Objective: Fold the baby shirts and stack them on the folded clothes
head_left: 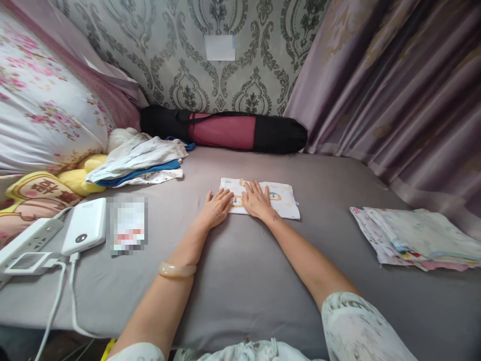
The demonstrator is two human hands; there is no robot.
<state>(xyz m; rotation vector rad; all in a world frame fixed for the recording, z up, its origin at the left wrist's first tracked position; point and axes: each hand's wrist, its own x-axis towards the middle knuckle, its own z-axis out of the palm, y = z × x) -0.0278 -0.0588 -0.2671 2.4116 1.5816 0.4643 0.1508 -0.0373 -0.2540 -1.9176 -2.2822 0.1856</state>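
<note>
A white cloth (287,200) with yellow and green printed figures lies folded flat on the grey sheet (240,281). My left hand (218,206) rests on its left edge, palm down, with the fingers stretched out. Flat on the middle of the same cloth lies my right hand (257,200), its fingers spread. Both hands are near each other, with a small part of the print showing between them. Neither hand grasps anything.
Folded cloths (424,238) are stacked at the right. Loose clothes (139,158) lie at the back left, near a yellow plush (80,175). A power bank (84,225), power strip (33,240) and cables sit at the left. A black and red bag (225,131) lies along the wall.
</note>
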